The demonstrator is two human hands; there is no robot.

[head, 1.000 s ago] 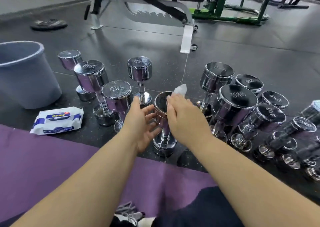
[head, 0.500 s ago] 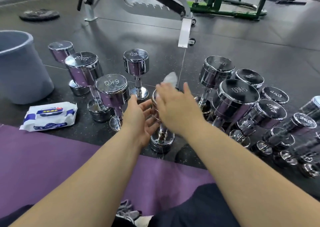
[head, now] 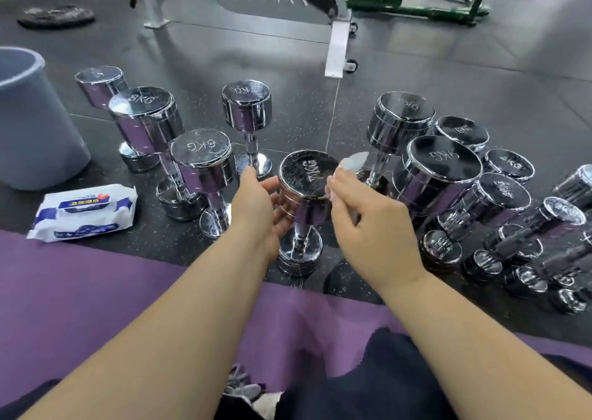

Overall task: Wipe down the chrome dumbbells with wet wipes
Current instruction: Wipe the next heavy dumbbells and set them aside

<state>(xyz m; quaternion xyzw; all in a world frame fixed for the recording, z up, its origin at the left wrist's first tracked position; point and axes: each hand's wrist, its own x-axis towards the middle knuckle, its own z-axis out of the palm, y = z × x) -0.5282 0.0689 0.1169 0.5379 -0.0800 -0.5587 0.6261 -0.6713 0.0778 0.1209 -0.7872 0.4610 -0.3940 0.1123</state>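
The biggest hazard I see is the crowded cluster of dumbbells [head: 480, 195] on my right. They stand so close together that a stray knock from my forearm could topple several across the floor.

Next is the 7KG dumbbell [head: 307, 176] I'm working on. It stands on end on the floor, just past the edge of the purple mat [head: 96, 291], between my arms. Upright like that it looks top-heavy, and a sideways wiping push could tip it into the 6KG dumbbell [head: 201, 153] nearby or back toward my legs.

My left grip [head: 259, 208] cups the side of its upper head, fingers curled loosely round the chrome. I judge that a light brace. My right grip [head: 368, 224] pinches the wet wipe [head: 354, 160] at the head's right rim. Damp chrome is slick, so the wipe could skid off or slip from the pinch.

Half a second ago the right grip covered the top face. It has since slid to the right edge, baring the 7KG stamp, and the wipe moved with it. The left grip stays at the side.
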